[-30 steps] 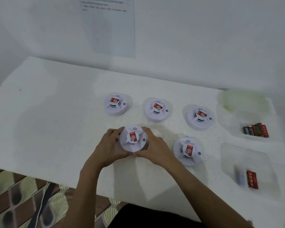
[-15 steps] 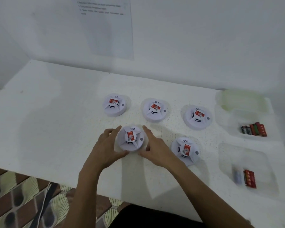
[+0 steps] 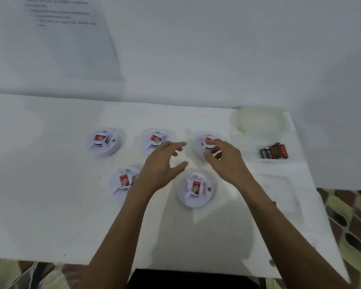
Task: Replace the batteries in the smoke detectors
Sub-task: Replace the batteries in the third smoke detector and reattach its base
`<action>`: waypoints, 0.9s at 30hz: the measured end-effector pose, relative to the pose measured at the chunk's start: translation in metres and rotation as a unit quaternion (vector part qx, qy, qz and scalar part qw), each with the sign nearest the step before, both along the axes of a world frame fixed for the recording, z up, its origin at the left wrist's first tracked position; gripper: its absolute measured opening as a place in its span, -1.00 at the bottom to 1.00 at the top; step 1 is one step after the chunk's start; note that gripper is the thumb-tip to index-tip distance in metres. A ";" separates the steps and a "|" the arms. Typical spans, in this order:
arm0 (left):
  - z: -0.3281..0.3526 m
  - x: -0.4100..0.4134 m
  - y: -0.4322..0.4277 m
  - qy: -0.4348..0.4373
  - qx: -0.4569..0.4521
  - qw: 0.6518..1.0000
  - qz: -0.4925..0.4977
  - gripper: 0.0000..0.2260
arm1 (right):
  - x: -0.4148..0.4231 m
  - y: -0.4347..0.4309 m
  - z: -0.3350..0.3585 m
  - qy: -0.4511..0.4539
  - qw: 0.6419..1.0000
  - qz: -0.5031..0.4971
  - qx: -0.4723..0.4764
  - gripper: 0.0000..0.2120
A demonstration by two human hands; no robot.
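Several white round smoke detectors with red labels lie on the white table point(image 3: 50, 184). Three form a back row: the left detector point(image 3: 102, 143), the middle detector point(image 3: 152, 140) and the right detector point(image 3: 200, 142). The front row holds the front left detector point(image 3: 122, 182) and the front right detector point(image 3: 196, 188). My left hand point(image 3: 163, 163) hovers with fingers spread between the rows and holds nothing. My right hand point(image 3: 223, 159) has loosely curled fingers over the near side of the back right detector and partly hides it. I cannot tell whether it touches.
A clear tray point(image 3: 279, 161) at the right holds several red, green and black batteries point(image 3: 274, 151). Behind it stands a greenish clear container point(image 3: 258, 119). A nearer clear tray point(image 3: 288, 192) is partly hidden by my right forearm. A printed sheet point(image 3: 71, 28) hangs on the wall.
Both hands let go of the front left detector, which stays on the table, and moved right and back toward the back right detector. The view has swung to the right.
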State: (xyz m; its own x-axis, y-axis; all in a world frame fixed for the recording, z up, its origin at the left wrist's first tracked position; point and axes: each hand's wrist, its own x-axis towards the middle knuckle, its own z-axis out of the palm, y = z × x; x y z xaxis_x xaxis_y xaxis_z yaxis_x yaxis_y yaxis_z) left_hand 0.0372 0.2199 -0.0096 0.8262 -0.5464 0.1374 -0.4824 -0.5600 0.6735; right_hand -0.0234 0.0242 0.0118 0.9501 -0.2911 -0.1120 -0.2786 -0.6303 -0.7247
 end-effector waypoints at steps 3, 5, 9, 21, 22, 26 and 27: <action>-0.015 0.023 -0.044 0.034 0.054 0.997 -0.038 -0.45 | 0.008 -0.031 -0.014 0.021 0.999 -0.018 -0.026 -0.64; -0.027 0.038 -0.068 0.048 0.119 0.990 -0.053 -0.29 | 0.014 -0.043 -0.024 0.058 0.998 -0.028 -0.028 -0.60; -0.035 0.049 -0.097 0.072 0.202 0.975 -0.064 -0.08 | 0.023 -0.054 -0.039 0.099 0.994 -0.029 -0.025 -0.66; -0.012 0.036 -0.095 0.011 0.162 0.984 -0.069 0.00 | 0.008 -0.049 -0.015 0.000 0.972 -0.101 0.210 -0.80; -0.007 0.032 -0.093 0.009 0.145 0.987 -0.075 0.02 | 0.003 -0.049 -0.008 -0.015 0.968 -0.099 0.229 -0.77; 0.018 0.012 -0.090 0.047 0.046 0.994 -0.086 0.00 | -0.022 -0.049 0.021 -0.082 0.943 -0.074 0.315 -0.76; 0.024 0.006 -0.089 0.062 0.012 0.994 -0.087 -0.02 | -0.029 -0.049 0.026 -0.096 0.936 -0.069 0.331 -0.77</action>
State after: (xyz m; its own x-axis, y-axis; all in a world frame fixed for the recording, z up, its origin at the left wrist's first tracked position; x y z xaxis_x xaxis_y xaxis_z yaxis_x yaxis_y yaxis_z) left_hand 0.0433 0.1307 0.0145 0.7283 -0.6848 0.0255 -0.4874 -0.4915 0.7217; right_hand -0.0525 -0.0247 0.0375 0.9294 -0.3406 -0.1423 -0.1489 0.0070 -0.9888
